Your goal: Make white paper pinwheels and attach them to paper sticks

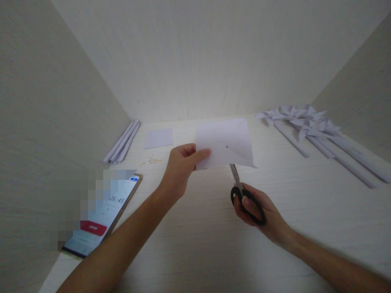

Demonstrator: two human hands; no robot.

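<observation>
Now left hand [180, 165] pinching paper [224, 142], right hand [259, 211] working scissors [241, 191]

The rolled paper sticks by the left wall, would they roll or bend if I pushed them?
The rolled paper sticks look like thin paper tubes, so probably very light and apt to roll sideways. Being hollow paper, they would likely crease under a firm pinch.

Bench [214, 244] ctr/front open for passage btwn phone [104, 215] at L edge, paper rolls [122, 142] far L, pinwheels [317, 134] along R; walls close 3 sides.
</observation>
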